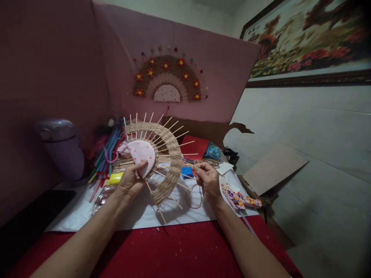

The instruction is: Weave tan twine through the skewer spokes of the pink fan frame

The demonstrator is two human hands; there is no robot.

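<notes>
Woven fan (175,154) held up over white sheet (203,217).
Left hand (131,181) pinches its dotted cloth center (142,151), thumb on top; right hand's (208,179) fingertips pinch twine (194,208) just beside the stick ends (189,154), loop hanging below.

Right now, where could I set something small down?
The red cloth is nearly bare between the two forearms, just in front of the white sheet. Behind the woven fan it's crowded: pipe cleaners, sticks, red paper, blue yarn.
</notes>
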